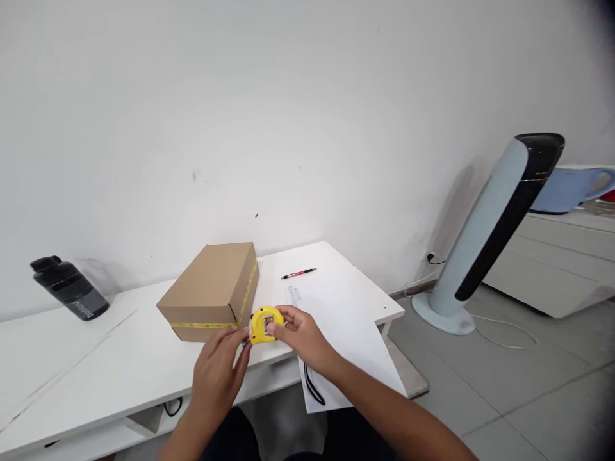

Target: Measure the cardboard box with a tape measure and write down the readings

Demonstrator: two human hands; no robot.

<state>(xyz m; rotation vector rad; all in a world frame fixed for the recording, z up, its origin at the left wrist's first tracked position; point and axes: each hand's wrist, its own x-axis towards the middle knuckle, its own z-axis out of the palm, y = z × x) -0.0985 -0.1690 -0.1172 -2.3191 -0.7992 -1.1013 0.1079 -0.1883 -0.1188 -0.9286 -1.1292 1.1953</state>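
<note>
A brown cardboard box (211, 288) lies on the white table (96, 358). A yellow tape runs along its front lower edge and up its right side. My right hand (300, 333) is closed round the yellow tape measure case (263, 324) just off the box's front right corner. My left hand (221, 371) is beside it, fingertips on the tape end near the case, thumb and fingers partly closed on it.
A white sheet of paper (346, 333) hangs over the table's right front edge, and a red pen (298, 274) lies behind it. A black bottle (72, 289) lies at the back left. A tilted grey and black tower fan (485, 237) stands on the floor to the right.
</note>
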